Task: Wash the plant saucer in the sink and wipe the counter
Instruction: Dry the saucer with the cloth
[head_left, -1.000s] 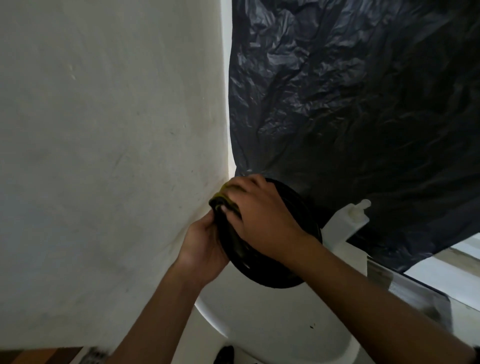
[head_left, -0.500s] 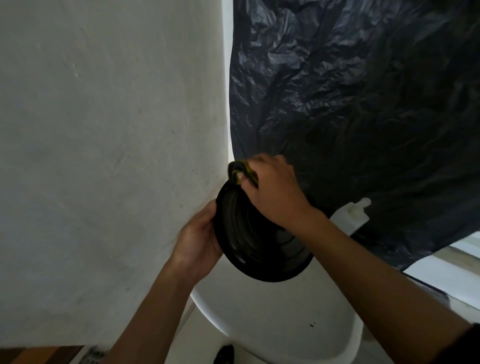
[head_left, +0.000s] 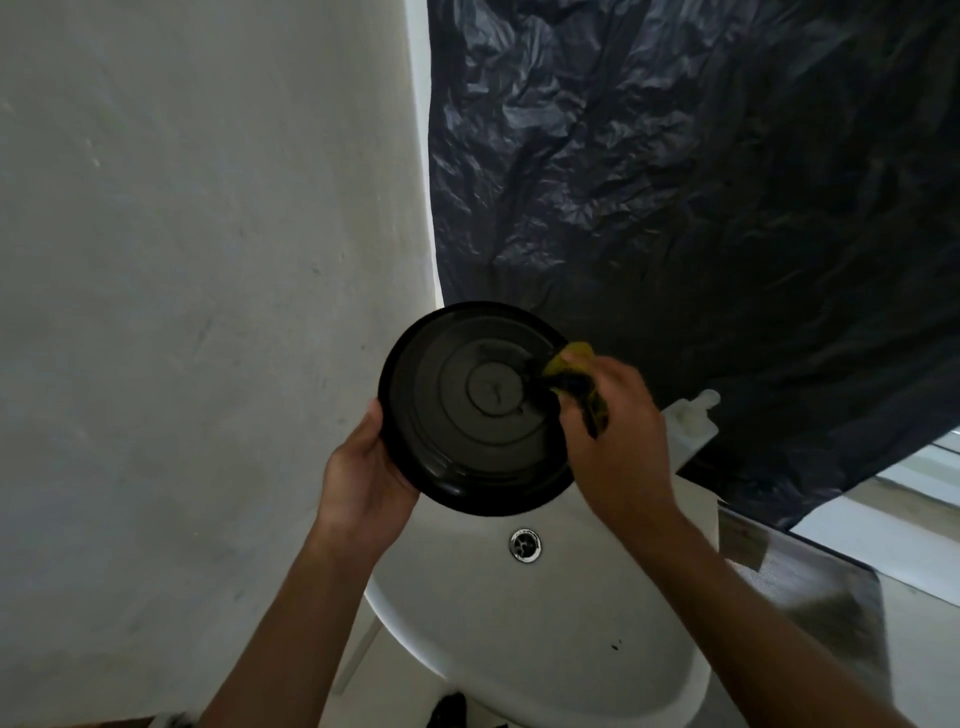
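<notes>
Black ridged saucer (head_left: 475, 410), tilted above sink (head_left: 545, 639)

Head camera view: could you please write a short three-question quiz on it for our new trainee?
1. True or false: the round black plastic saucer lies on the bottom of the white sink basin.
2. What does the right grip hold? A a yellow-green sponge; B a brush; C nothing.
3. Fill in: the metal drain shows ___ the saucer in the picture.
Key: 1 false, the left grip holds it up by the rim; 2 A; 3 below.
</notes>
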